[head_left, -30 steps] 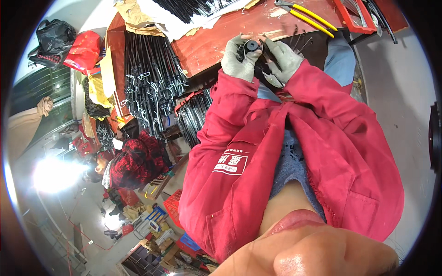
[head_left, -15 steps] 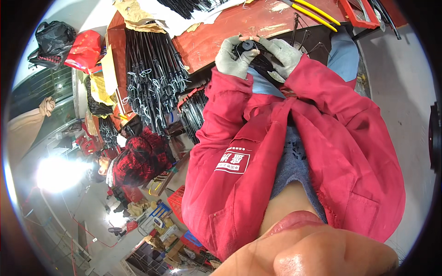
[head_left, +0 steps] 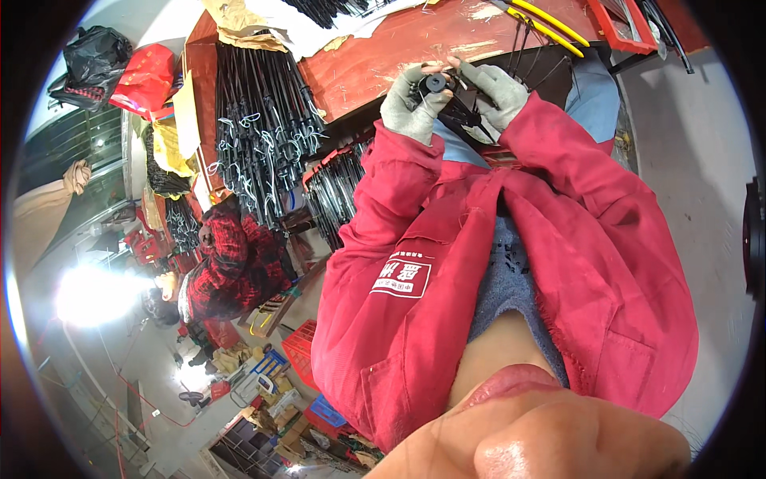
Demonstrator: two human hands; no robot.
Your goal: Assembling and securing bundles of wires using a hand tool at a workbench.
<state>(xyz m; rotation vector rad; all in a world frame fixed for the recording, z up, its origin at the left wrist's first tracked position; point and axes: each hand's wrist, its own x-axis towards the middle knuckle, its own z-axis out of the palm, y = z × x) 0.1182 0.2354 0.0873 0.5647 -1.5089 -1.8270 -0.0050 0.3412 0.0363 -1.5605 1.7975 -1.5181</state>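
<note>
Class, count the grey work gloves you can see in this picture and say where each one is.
2. One is on the left hand, gripping a small black round part; the other is on the right hand, beside it, over the red workbench.

Small black round part (head_left: pixel 435 82) mostly covered by gloved fingers (head_left: pixel 415 80), shape unclear. Thin black rods (head_left: pixel 467 120) under right hand (head_left: pixel 496 94) run behind red sleeves. Yellow-handled tool (head_left: pixel 550 24) and red tray (head_left: pixel 618 22) on desk (head_left: pixel 375 60) cut off at top edge.

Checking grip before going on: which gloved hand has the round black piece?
The left hand: its fingers pinch the round black piece. The right hand instead steadies the thin black rods beside it.
</note>
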